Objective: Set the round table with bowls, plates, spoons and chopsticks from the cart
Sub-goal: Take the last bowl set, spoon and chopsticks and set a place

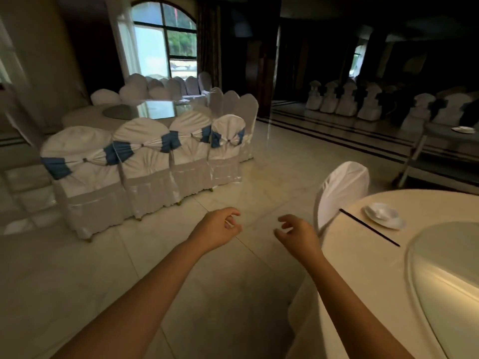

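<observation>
The round table (363,255) with a cream cloth fills the lower right, with a glass turntable (445,255) at its middle. One place is laid on it: a white bowl on a white plate (385,215), with black chopsticks (369,227) lying to their left. My left hand (220,229) and my right hand (298,233) are held out over the floor, left of the table, both empty with fingers loosely curled and apart. A metal cart (414,154) stands at the far right with white dishes (464,129) on its top.
A white-covered chair (342,190) stands at the table's left edge. Another round table (108,117) ringed by white chairs with blue sashes (145,156) fills the left middle. More covered chairs (344,99) line the dark back. Tiled floor (272,161) lies between.
</observation>
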### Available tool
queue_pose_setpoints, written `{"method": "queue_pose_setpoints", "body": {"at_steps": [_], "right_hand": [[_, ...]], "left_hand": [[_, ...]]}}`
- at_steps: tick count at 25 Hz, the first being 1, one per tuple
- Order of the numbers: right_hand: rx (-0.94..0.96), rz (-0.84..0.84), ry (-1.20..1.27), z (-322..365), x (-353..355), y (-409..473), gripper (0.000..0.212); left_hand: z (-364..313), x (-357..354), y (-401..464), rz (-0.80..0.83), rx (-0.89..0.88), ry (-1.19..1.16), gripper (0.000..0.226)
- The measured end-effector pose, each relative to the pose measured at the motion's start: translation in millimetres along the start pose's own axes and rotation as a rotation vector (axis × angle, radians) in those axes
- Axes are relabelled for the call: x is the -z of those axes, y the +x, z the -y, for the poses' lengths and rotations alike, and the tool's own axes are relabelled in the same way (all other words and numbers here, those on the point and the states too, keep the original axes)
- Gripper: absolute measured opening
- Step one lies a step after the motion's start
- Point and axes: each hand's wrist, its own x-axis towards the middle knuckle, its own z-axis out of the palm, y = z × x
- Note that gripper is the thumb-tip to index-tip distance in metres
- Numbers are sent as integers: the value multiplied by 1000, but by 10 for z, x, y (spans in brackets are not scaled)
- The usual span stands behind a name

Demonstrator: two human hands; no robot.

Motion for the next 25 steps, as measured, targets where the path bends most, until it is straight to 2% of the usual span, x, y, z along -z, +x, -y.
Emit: {"method": "queue_pose_setpoints", "body": {"at_steps": [7, 11, 15, 18, 21, 25], "right_hand": [[9, -10, 50, 212, -284, 2131, 43], [-32, -41, 29, -21, -536, 3112, 42], [-101, -92, 7, -313, -680, 4201, 44], [-165, -157, -5, -463, -520, 5014, 47], [-230, -241, -27, -753, -183, 5692, 49], [-347, -338, -71, -1478, 323, 6378, 51]], "left_hand": [[427, 356, 1977, -16, -29, 104, 38], [800, 230, 3078, -11, -57, 61, 36], [996, 6, 4419, 76, -143, 4, 38], [852, -82, 5521, 194, -183, -45, 47], [529, -298, 6592, 228, -278, -68, 49], [41, -1090, 7694, 373, -386, -99, 50]]}}
